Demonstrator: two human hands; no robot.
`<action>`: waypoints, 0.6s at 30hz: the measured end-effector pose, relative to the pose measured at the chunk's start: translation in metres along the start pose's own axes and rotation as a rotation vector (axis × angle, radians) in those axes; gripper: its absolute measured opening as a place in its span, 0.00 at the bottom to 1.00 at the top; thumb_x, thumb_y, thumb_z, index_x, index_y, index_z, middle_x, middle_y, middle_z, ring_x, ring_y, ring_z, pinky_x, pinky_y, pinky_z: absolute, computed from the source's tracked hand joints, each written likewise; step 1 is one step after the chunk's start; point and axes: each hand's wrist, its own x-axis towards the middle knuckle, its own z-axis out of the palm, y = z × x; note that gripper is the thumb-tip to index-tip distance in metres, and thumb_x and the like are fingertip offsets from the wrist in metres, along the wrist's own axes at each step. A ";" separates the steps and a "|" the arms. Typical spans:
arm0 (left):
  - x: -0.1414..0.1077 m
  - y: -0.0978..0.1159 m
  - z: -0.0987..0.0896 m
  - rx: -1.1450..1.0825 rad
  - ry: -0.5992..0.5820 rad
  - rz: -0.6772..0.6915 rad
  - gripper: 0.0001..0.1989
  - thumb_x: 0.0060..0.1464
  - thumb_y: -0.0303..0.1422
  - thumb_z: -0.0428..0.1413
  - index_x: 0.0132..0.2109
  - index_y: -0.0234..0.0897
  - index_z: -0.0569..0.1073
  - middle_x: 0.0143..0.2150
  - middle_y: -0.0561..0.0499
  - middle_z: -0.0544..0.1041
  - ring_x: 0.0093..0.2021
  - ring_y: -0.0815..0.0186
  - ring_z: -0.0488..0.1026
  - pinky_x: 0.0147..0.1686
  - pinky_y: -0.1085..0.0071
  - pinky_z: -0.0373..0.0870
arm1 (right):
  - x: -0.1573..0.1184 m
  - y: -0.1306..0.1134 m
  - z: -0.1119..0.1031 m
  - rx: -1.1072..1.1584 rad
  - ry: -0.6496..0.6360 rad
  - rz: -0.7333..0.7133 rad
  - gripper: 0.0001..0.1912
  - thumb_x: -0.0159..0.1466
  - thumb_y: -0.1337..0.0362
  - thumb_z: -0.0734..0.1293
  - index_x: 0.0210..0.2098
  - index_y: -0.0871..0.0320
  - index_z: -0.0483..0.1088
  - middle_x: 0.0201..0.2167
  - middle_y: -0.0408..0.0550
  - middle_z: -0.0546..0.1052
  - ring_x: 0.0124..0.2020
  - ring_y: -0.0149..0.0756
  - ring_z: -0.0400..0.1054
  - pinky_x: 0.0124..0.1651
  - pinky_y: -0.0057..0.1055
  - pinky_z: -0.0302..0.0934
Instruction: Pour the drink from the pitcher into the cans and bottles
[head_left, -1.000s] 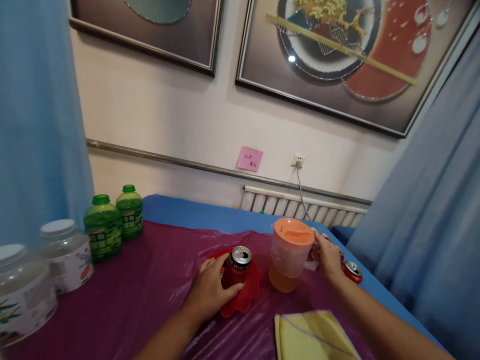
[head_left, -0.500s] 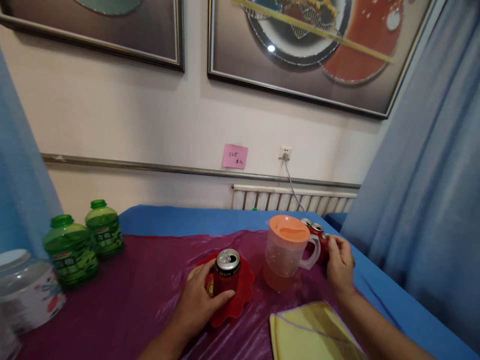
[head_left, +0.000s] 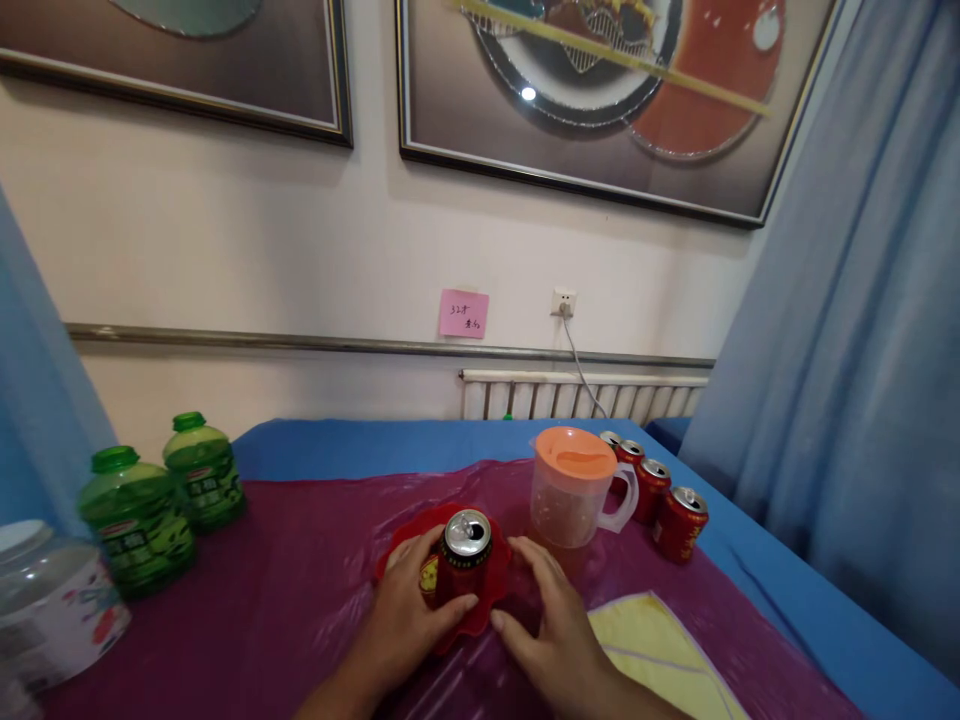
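Note:
A red drink can (head_left: 463,565) with its top opened stands upright on a red scalloped plate (head_left: 401,530) in front of me. My left hand (head_left: 409,605) is wrapped round the can's left side, thumb across its front. At the plate's right edge is my right hand (head_left: 547,620), its thumb and fingers apart with nothing between them. Just beyond it stands a clear pitcher (head_left: 566,510) with an orange lid and some liquid low inside. A folded yellow cloth (head_left: 660,650) lies to the right, partly covered by my right forearm.
Several red cans (head_left: 681,525) form a row right of the pitcher. On the left are two green bottles (head_left: 135,515) and a clear jar (head_left: 60,610) with a white lid. A purple plastic sheet (head_left: 292,560) covers much of the blue-covered table (head_left: 360,440).
My right hand has come away from the row of cans and moved left to the plate, fingers now spread. My left hand still holds the can, which appears slightly farther right.

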 end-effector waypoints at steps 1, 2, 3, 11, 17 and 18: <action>0.000 -0.001 0.001 -0.014 -0.005 0.014 0.36 0.43 0.44 0.68 0.60 0.42 0.72 0.59 0.42 0.79 0.60 0.46 0.74 0.60 0.48 0.71 | 0.006 -0.003 0.005 0.008 -0.006 0.037 0.36 0.55 0.64 0.75 0.63 0.53 0.68 0.62 0.55 0.73 0.64 0.55 0.66 0.68 0.52 0.59; 0.000 -0.003 0.002 -0.026 -0.007 0.026 0.37 0.43 0.44 0.68 0.60 0.43 0.72 0.59 0.43 0.79 0.60 0.46 0.74 0.60 0.49 0.71 | 0.012 -0.007 0.009 0.017 -0.011 0.070 0.39 0.53 0.64 0.76 0.64 0.54 0.68 0.62 0.56 0.73 0.64 0.56 0.66 0.67 0.53 0.59; -0.001 -0.004 0.004 -0.035 -0.013 0.038 0.37 0.43 0.45 0.68 0.61 0.44 0.71 0.59 0.43 0.79 0.60 0.47 0.75 0.60 0.49 0.72 | 0.017 -0.010 0.012 0.027 -0.018 0.097 0.42 0.52 0.64 0.77 0.65 0.54 0.67 0.62 0.56 0.73 0.64 0.56 0.66 0.67 0.54 0.59; 0.000 -0.017 0.010 -0.061 -0.056 0.078 0.36 0.46 0.42 0.65 0.64 0.45 0.69 0.61 0.45 0.78 0.59 0.48 0.76 0.59 0.54 0.74 | 0.038 -0.035 0.019 0.088 -0.112 0.116 0.40 0.46 0.69 0.77 0.59 0.52 0.71 0.53 0.50 0.78 0.55 0.51 0.73 0.62 0.48 0.64; 0.004 -0.015 0.010 -0.228 -0.112 0.069 0.47 0.37 0.48 0.72 0.66 0.50 0.67 0.66 0.46 0.74 0.62 0.46 0.74 0.63 0.53 0.71 | 0.032 -0.046 -0.006 0.119 0.031 0.074 0.36 0.46 0.67 0.78 0.54 0.52 0.71 0.50 0.48 0.79 0.52 0.49 0.74 0.59 0.45 0.66; 0.004 -0.013 0.009 -0.240 -0.100 0.060 0.48 0.37 0.49 0.72 0.66 0.51 0.67 0.66 0.46 0.74 0.63 0.46 0.74 0.64 0.52 0.70 | 0.028 -0.047 -0.016 0.125 0.061 0.067 0.35 0.47 0.66 0.78 0.55 0.52 0.71 0.51 0.49 0.79 0.52 0.49 0.74 0.59 0.44 0.66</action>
